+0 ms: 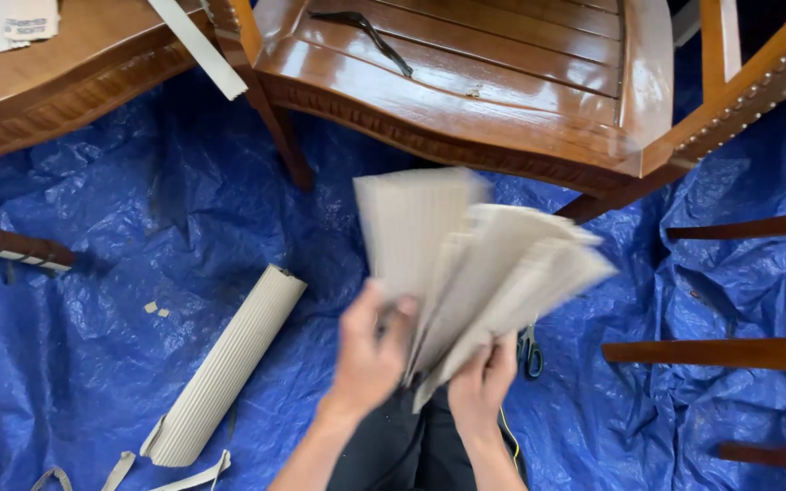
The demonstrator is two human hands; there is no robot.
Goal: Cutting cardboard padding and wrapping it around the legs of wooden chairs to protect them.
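Both hands held a fanned bundle of corrugated cardboard strips above a blue tarp.

The left hand (370, 350) and right hand (482, 382) gripped the blurred cardboard strips (475, 259) at their lower end. A cardboard roll (225, 364) lay on the tarp (93, 227) to the left, scissors (529, 350) just beside the right hand, a wooden chair (466, 82) ahead.

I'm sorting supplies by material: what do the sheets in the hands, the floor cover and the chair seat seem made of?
Sheets: likely ribbed, matte grey-beige corrugated cardboard, though blurred. Floor cover: crinkled, slightly shiny blue plastic tarp. Chair seat: glossy varnished brown wood, slats and grain visible.
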